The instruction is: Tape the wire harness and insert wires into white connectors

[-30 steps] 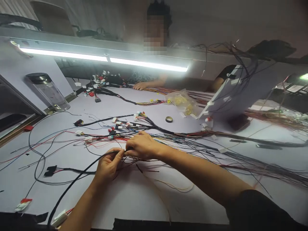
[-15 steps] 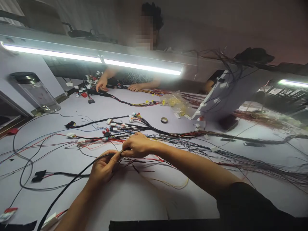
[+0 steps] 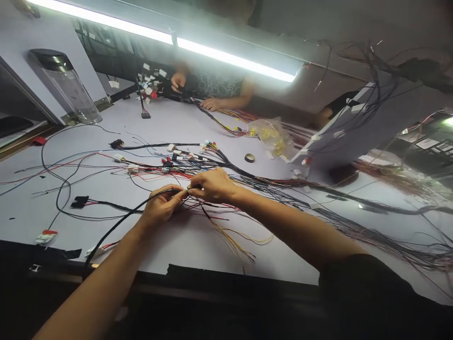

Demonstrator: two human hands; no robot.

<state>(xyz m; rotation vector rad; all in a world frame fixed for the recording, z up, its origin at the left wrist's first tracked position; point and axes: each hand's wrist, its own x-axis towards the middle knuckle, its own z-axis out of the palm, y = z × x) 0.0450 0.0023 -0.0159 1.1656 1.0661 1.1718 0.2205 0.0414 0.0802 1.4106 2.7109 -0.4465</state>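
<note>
My left hand (image 3: 163, 206) is closed round a black-sleeved cable (image 3: 122, 221), which runs down past my forearm to the table's front edge. Against its fingertips, my right hand (image 3: 214, 185) pinches at the spot where thin wires leave the sleeve. A small dark piece shows between the right fingers, but its kind is unclear. Below the hands, yellow wires (image 3: 230, 238) fan out of a dark sleeve. Left of them lies a branch with a black connector (image 3: 79, 202). Just beyond, a wire harness (image 3: 244, 173) with several white connectors (image 3: 133, 168) stretches across the table.
A roll of tape (image 3: 249, 157) lies behind the harness, near a plastic bag (image 3: 271, 134) with yellow pieces. A glass bottle (image 3: 72, 89) stands at the left. Across the table, a co-worker's hands (image 3: 211, 104) rest by more wires. A lamp (image 3: 233, 59) hangs low above.
The view has tipped downward, so the table sits higher in the picture and its front edge shows more. Both hands keep together at the cable. More of the yellow wires is visible.
</note>
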